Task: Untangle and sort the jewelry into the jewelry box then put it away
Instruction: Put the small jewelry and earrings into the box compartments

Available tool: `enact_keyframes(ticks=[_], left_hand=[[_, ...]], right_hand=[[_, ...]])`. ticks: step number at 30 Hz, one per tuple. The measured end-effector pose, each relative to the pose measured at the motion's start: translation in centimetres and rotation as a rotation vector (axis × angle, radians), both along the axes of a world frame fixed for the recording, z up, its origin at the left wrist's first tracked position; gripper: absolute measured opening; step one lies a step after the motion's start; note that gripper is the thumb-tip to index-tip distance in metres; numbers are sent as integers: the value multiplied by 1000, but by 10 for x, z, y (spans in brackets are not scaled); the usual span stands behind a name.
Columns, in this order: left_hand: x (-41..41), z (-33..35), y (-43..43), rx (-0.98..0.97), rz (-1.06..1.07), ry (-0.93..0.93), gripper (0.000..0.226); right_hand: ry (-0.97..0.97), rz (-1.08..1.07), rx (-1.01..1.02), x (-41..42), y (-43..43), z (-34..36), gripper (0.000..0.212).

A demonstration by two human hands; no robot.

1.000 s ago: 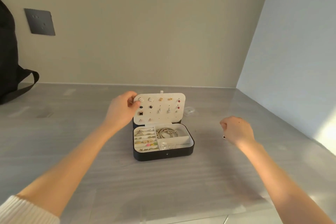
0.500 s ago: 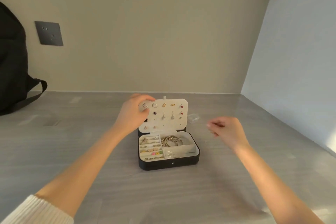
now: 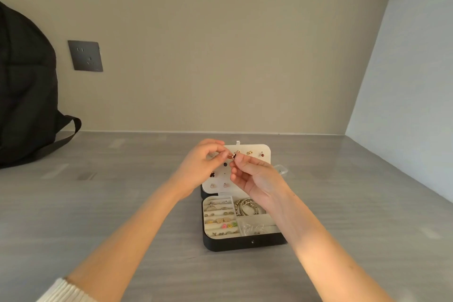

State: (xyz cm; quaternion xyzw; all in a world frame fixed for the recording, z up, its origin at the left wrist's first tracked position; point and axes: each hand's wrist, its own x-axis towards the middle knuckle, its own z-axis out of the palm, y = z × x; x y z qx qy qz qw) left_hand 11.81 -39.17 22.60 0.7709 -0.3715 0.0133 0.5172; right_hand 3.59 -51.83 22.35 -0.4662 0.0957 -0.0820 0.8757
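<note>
A black jewelry box (image 3: 245, 244) stands open on the grey table, its white earring panel (image 3: 255, 149) raised at the back with several studs pinned in it. Rings fill the left slots (image 3: 220, 216), bracelets (image 3: 247, 207) lie in the right compartment. My left hand (image 3: 201, 167) and my right hand (image 3: 255, 179) meet in front of the panel's upper left. Both pinch a small gold and dark earring (image 3: 234, 155) between their fingertips. The hands hide the middle of the panel.
A black backpack (image 3: 27, 91) leans against the wall at the far left, its strap on the table. A grey wall socket (image 3: 85, 55) is beside it. A small clear plastic piece (image 3: 281, 169) lies right of the panel. A side wall closes the right.
My right hand has come in from the right side of the table to the panel and now meets my left hand on the earring. The view has shifted, showing the box lower in the frame.
</note>
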Motion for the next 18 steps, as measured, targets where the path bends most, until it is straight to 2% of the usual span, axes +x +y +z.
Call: enact_keyframes(ticks=[6, 10, 14, 18], left_hand=[[1, -2, 0, 4, -48, 3, 6], [2, -1, 1, -2, -84, 27, 13], [5, 1, 2, -11, -127, 52, 15], [15, -2, 8, -42, -84, 12, 18]], right_hand=[[42, 36, 127, 2, 4, -4, 7], [34, 73, 143, 4, 7, -5, 8], [14, 164, 263, 4, 12, -3, 8], [-33, 138, 382, 3, 5, 0, 6]])
